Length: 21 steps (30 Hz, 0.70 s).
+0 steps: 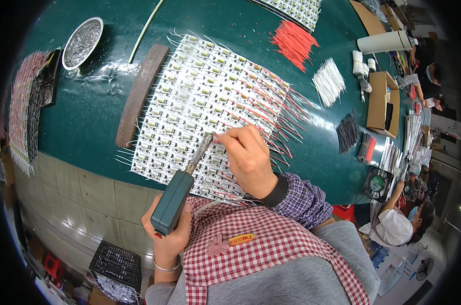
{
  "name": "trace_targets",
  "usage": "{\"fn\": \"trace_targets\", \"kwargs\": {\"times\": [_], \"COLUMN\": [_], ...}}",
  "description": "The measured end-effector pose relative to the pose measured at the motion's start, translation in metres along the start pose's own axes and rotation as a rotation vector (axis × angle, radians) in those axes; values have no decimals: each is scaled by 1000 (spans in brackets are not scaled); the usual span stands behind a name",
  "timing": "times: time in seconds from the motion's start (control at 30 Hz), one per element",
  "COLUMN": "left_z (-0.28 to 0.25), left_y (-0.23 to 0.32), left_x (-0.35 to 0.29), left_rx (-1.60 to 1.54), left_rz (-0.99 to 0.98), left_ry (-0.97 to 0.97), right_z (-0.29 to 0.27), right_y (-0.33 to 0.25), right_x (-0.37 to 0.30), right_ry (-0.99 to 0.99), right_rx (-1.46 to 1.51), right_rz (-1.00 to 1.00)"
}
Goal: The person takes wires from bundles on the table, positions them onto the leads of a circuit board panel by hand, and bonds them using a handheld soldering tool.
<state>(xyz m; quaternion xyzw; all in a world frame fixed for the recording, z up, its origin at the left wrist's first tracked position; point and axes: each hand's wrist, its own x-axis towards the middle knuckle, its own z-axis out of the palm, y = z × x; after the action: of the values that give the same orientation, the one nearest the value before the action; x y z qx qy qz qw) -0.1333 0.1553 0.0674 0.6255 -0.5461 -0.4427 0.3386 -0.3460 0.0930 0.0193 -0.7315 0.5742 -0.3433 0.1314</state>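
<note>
- While the left hand (169,223) wrapped its fingers around the grip of a green soldering gun (173,202), the gun's slim metal end reached over the middle of the sheet of circuit boards (177,109), which lay flat on the green table (93,127).
- Over the same part of the sheet, the right hand (248,157) had its thumb and forefinger pinched together on a small red wire (216,139), mostly hidden by the fingers, just beside the gun's tip.
- Along the sheet's right side, many thin red wires (286,114) stuck out past the edge; short white ones fringed its left side.
- Just left of the sheet, a long brown bar (141,96) lay beside its edge.
- Beyond the sheet's far right corner sat a pile of loose red wires (295,43); to the right of the sheet were a pile of white wires (329,82) and a smaller bundle of black wires (347,133).
- Farther right of the sheet stood a cardboard box (377,99), with a pale bottle (385,42) lying beyond it.
- Well left of the sheet were a metal bowl (83,43) and a stack of wired boards (24,109).
- Far to the right of the sheet, a co-worker (393,226) in a white top was at the table's edge.
</note>
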Motion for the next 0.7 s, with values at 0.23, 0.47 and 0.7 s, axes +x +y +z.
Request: {"fn": "trace_targets", "kwargs": {"times": [0.23, 0.47, 0.7], "left_z": [0, 0, 0], "left_y": [-18, -9, -9], "left_x": [-13, -8, -10], "left_rx": [-58, -52, -43], "left_rz": [-1, 38, 34], "left_ry": [84, 91, 97], "right_z": [1, 1, -1], "right_y": [-2, -2, 0], "right_x": [0, -2, -5], "right_ry": [6, 1, 4], "right_rx": [-14, -5, 6], "right_rz": [8, 36, -5]}}
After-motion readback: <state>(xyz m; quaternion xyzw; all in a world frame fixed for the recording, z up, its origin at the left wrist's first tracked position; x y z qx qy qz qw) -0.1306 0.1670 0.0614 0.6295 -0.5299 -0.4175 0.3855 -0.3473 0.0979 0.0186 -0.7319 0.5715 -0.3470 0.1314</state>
